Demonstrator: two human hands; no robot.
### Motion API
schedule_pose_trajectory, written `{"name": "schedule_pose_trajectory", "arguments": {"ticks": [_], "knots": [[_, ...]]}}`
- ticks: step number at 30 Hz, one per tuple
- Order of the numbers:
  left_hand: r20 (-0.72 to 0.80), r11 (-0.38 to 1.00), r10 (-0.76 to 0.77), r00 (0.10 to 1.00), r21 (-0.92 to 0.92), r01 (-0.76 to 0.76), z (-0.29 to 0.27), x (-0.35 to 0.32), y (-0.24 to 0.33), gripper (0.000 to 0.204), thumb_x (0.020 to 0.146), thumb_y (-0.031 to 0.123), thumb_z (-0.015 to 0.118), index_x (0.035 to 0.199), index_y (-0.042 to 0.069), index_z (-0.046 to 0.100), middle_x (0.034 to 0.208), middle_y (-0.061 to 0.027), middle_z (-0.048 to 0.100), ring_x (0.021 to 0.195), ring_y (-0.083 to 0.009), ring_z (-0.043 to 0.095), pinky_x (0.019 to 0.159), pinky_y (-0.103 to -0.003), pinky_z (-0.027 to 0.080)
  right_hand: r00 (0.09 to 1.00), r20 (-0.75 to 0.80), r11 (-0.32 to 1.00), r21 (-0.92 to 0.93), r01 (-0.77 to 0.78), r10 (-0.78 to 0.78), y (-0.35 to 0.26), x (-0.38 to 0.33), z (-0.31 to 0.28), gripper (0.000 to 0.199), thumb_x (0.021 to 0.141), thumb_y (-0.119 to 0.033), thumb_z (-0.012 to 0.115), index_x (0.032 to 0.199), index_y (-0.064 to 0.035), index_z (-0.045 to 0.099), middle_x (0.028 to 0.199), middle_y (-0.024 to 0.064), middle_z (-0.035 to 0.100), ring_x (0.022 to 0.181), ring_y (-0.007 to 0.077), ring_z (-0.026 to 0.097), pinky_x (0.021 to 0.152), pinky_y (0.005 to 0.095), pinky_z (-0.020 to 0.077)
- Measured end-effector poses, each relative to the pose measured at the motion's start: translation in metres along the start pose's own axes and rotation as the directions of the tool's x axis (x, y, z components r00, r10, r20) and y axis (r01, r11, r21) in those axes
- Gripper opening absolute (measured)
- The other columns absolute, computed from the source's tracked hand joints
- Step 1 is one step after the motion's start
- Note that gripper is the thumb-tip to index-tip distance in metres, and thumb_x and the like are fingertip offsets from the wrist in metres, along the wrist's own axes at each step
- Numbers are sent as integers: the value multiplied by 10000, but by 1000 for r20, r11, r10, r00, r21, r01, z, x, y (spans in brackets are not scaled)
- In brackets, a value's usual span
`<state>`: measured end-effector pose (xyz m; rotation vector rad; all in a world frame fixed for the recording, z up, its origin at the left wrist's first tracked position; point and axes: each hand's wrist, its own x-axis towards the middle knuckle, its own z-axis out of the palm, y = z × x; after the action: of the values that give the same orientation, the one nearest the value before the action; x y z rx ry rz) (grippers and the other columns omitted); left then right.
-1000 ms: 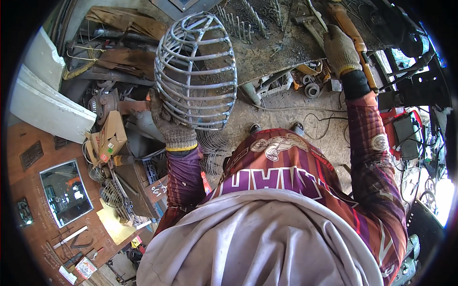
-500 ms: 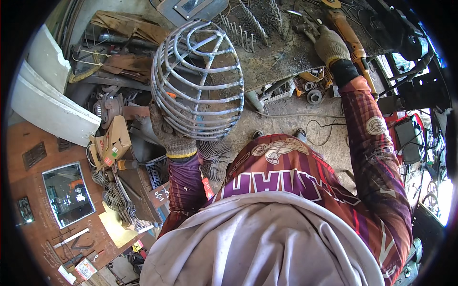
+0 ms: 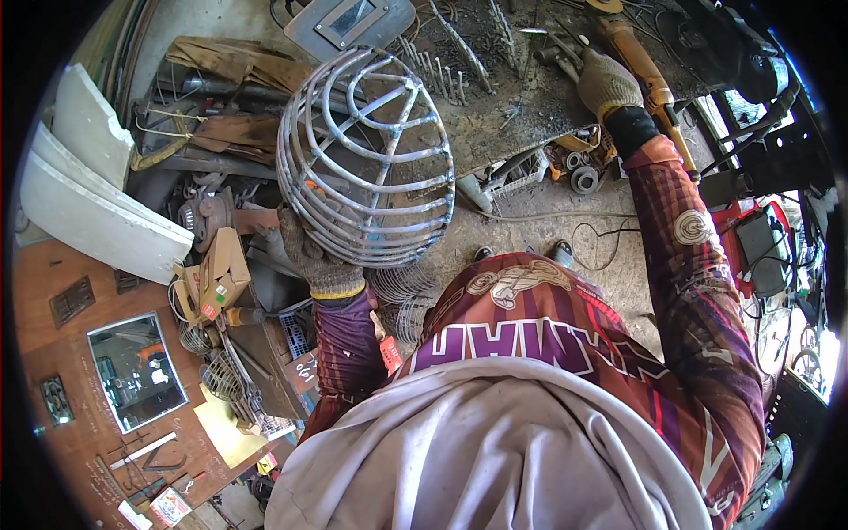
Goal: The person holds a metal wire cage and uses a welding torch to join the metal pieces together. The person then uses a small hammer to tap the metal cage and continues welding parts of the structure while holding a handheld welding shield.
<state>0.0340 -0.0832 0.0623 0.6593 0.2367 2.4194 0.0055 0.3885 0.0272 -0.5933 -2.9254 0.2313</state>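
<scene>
My gloved left hand (image 3: 314,256) grips the lower rim of a dome-shaped wire cage (image 3: 367,159) made of bent steel rods, holding it up in front of me, its open ribs facing up. My gloved right hand (image 3: 605,84) reaches out to the far right and rests on the body of an orange angle grinder (image 3: 649,84) that lies on the dirty metal workbench (image 3: 512,115). Both sleeves are maroon with a pattern.
Short metal rods and scraps lie on the workbench (image 3: 459,53). A welding mask (image 3: 349,22) sits at the top. More wire cages (image 3: 402,300) are stacked below the held one. White panels (image 3: 88,194), a cardboard box (image 3: 216,274) and a mirror (image 3: 137,371) stand at the left.
The wire cage has tilted and swung lower and to the right in my left hand. My right hand has moved up along the bench onto the grinder.
</scene>
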Motion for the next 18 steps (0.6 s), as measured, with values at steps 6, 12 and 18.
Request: {"name": "schedule_pose_trajectory", "arguments": {"ticks": [6,12,18], "knots": [[-394,904,283,875,414,-106,14,7,-3,446,980,373,436,1265,41,525,626,13,530,459,-116,452,429,-271,395,1000,27,999,41,-15,14,2,-5,1,259,880,-204,513,1068,-56,610,993,209,667,990,352,638,845,441,503],[-507,937,317,802,300,-180,23,26,0,469,966,344,453,1336,55,467,1061,-118,600,870,-237,576,768,-427,481,997,-68,999,45,-29,32,-14,-33,-26,321,874,-280,558,1107,-64,605,1068,209,630,986,365,623,834,442,504],[-206,941,124,971,334,-49,6,25,18,467,928,262,514,1353,76,455,1290,-176,556,1126,-331,585,975,-535,464,885,-456,938,256,235,-97,-23,-84,-45,361,842,-273,628,1154,-93,613,1072,158,627,979,333,619,836,417,509]]}}
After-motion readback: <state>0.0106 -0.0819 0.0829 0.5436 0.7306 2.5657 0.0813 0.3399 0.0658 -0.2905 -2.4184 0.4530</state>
